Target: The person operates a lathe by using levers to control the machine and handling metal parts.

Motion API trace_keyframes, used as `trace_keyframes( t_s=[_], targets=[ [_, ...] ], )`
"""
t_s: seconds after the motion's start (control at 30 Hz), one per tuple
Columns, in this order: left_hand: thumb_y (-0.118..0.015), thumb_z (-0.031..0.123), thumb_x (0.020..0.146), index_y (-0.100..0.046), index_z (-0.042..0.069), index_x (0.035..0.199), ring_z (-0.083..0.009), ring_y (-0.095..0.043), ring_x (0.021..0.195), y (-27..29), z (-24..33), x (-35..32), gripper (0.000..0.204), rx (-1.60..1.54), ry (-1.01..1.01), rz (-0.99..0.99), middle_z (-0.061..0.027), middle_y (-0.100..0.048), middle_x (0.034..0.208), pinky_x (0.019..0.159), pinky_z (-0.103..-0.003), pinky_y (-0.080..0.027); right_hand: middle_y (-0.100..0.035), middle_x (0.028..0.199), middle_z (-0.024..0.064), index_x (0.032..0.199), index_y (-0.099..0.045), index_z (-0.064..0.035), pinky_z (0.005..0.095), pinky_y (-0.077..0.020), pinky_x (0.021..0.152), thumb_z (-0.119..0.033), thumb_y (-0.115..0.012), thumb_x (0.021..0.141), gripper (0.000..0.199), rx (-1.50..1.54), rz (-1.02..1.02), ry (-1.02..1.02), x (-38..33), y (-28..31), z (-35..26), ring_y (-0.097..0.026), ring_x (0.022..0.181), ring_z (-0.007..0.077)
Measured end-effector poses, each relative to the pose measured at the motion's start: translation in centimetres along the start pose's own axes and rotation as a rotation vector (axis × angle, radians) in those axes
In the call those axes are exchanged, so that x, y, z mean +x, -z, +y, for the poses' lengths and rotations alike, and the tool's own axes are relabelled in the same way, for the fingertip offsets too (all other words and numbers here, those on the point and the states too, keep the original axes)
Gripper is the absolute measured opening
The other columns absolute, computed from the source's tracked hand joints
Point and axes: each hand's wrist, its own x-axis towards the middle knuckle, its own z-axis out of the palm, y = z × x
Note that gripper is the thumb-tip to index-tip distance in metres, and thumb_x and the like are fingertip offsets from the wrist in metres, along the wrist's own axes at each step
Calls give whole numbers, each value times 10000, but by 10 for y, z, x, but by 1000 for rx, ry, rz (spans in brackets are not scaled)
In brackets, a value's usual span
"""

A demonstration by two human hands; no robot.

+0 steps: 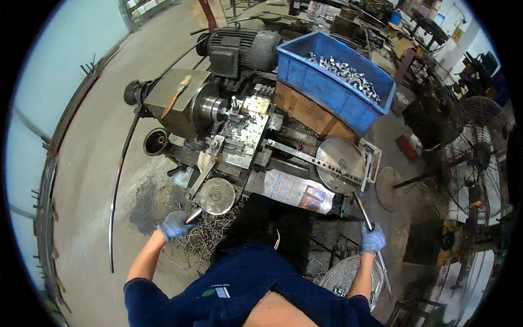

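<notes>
I stand at a small metal lathe [242, 133], wearing blue-and-white gloves. My left hand [175, 225] is closed round the shiny crank handle [193, 216] of a small round handwheel [217, 195] at the lathe's front. Farther right, my right hand [373, 240] is closed on the end of a metal lever handle [362, 209] beside a large metal disc [341, 163]. The chuck [206, 106] faces a tool post [234, 111] on the carriage. Whether the chuck holds a part is too small to tell. Metal bits lie on the carriage.
A blue bin [332, 90] of small metal parts stands on a wooden block behind the lathe. A wooden-handled brush [177, 97] lies on the headstock. Printed paper [297, 189] covers the front. Metal shavings [210, 240] pile below. A round basket [332, 275] and a fan [474, 152] stand right.
</notes>
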Motion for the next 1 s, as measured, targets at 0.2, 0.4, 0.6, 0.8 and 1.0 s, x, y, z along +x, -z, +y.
trace_keyframes(
  t_s=[0.2, 0.4, 0.6, 0.8, 1.0],
  targets=[
    [-647, 331, 734, -601, 39, 851, -393, -583, 739, 12, 21, -2, 318, -14, 89, -37, -238, -595, 769, 649, -455, -460, -668, 799, 108, 854, -679, -155, 402, -501, 660, -433, -700, 664, 337, -72, 74, 25, 21, -11, 14, -637, 730, 306],
    [-659, 390, 786, -637, 41, 1008, -271, -621, 762, 16, -2, -1, 414, -348, -34, -196, -165, -650, 815, 734, -377, -480, -662, 757, 121, 817, -685, -149, 409, -499, 645, -430, -673, 685, 311, -38, 148, 50, 27, -22, 20, -636, 699, 321],
    [-632, 278, 836, -539, -41, 1186, -195, -600, 957, 52, -53, 36, 483, -858, 239, 190, -154, -633, 1084, 876, -318, -451, -667, 795, 123, 854, -692, -153, 404, -502, 670, -399, -692, 664, 311, -128, 3, 51, 49, -11, 22, -638, 743, 315],
    [-639, 315, 762, -549, 70, 1212, -314, -576, 1057, 55, -116, 99, 520, 73, 463, 270, -184, -599, 1143, 880, -387, -462, -660, 785, 143, 782, -689, -129, 408, -502, 673, -392, -666, 686, 280, -143, 54, 111, 72, -18, 30, -633, 734, 329],
    [-561, 443, 781, -596, 112, 1104, -361, -590, 966, 37, -130, 138, 463, 293, 358, 229, -173, -626, 1050, 819, -434, -474, -658, 784, 147, 794, -688, -113, 423, -501, 686, -455, -637, 707, 356, -184, 4, 60, 75, -21, 25, -632, 743, 340]
  ],
)
